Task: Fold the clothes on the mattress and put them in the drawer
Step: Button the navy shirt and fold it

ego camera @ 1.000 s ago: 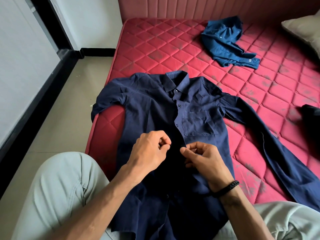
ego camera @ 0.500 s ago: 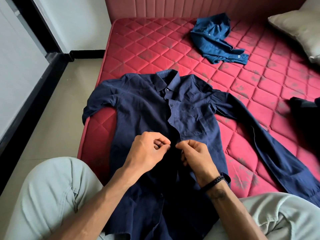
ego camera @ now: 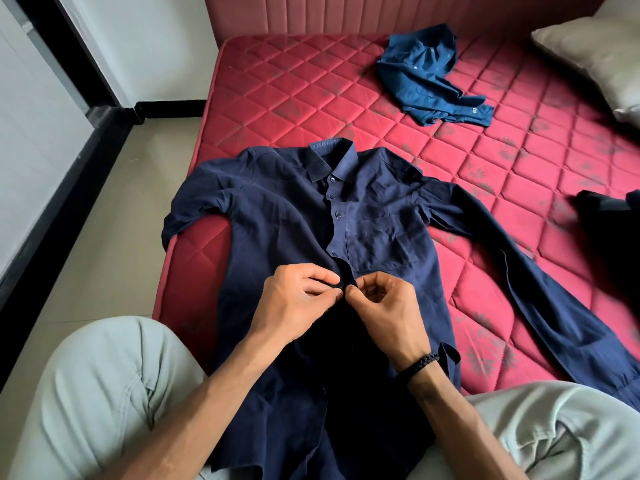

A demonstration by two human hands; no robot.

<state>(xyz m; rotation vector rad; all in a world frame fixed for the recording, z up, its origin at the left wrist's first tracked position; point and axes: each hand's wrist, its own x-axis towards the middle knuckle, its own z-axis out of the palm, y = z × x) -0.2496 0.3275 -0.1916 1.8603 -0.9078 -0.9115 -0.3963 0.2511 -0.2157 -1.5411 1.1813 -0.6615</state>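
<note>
- Navy-blue long-sleeved button-up shirt (ego camera: 277,209) lies face up on the red quilted mattress (ego camera: 311,98), collar toward the padded pink headboard (ego camera: 346,15), hem draped over the near edge onto our lap.
- We pinch the shirt's front placket between both hands: our left hand (ego camera: 294,303) holds the fabric from the left with thumb and forefinger curled tight, our right hand (ego camera: 384,310) grips it from the right in the same narrow pinch, fingertips almost touching at a small dark button (ego camera: 340,289).
- Four buttons above our hands, from the collar down past the chest pocket (ego camera: 381,244), look fastened.
- One sleeve stretches out across the mattress to our right; the other bends at the mattress's left edge.
- We wear a black braided wristband (ego camera: 419,364) on the right wrist and pale grey-green trousers (ego camera: 104,393), knees on either side of the shirt.
- Farther back, a crumpled teal-blue shirt (ego camera: 426,77) sits well apart from the navy one.
- A beige pillow (ego camera: 595,57) rests at the far right corner, and a dark garment (ego camera: 606,223) shows at the right edge; we cannot tell what it is.
- Pale floor tiles (ego camera: 121,220) run along the left of the mattress.
</note>
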